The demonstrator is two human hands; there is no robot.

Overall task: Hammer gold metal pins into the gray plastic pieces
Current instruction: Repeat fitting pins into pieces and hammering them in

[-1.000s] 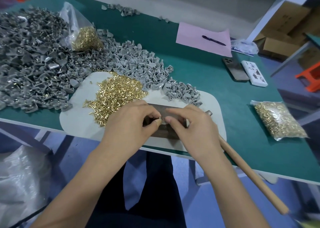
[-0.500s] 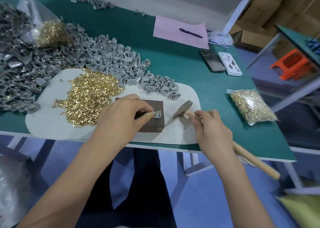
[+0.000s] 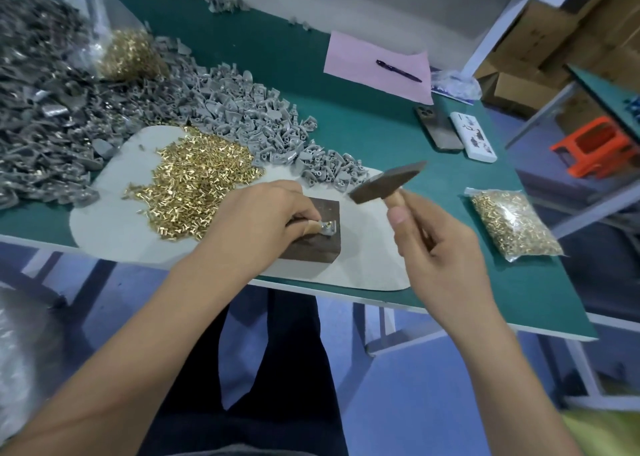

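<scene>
Since half a second ago I see the hammer (image 3: 386,181) has lifted off the pale mat (image 3: 367,248); the right hand (image 3: 438,244) grips its wooden handle, dark blocky head raised above the dark metal block (image 3: 311,244). The left hand (image 3: 256,223) pinches a gray plastic piece (image 3: 328,228) on that block, seemingly with a gold pin seated. Loose gold pins (image 3: 194,185) glitter in a heap just left.

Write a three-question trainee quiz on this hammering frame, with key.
1. True or false: the hammer head is touching the gray plastic piece.
2. Which hand pinches that piece on the dark block? A) left hand B) right hand
3. Fill in: the pen lies on the ___ paper.

Key: 1 false, it is raised above; 2 A; 3 pink.
</scene>
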